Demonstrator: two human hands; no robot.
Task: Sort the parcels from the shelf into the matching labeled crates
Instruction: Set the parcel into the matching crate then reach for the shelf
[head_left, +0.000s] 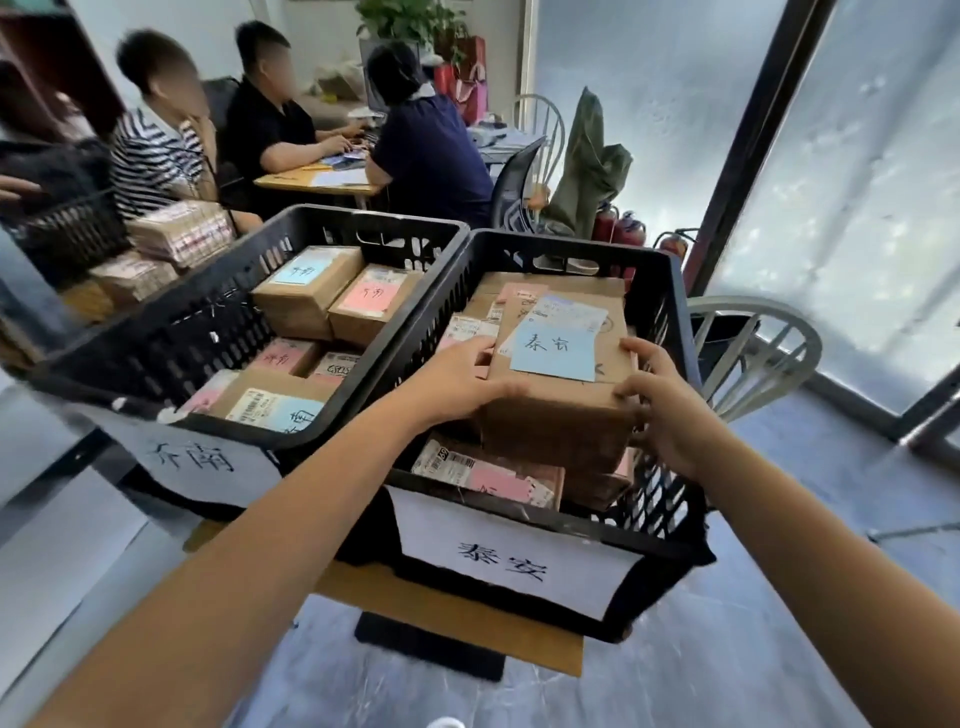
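A brown cardboard parcel with a blue handwritten note on top sits over the right black crate, on the parcels inside it. My left hand grips its left side, thumb along the front edge. My right hand grips its right side. This crate carries a white paper label whose characters match the blue note. The left black crate holds several parcels with pink and blue notes and has its own label.
Both crates stand on a small table with a cardboard sheet. Three people sit at a desk behind. More parcels are stacked at the left. A white chair stands right of the crates, by the glass wall.
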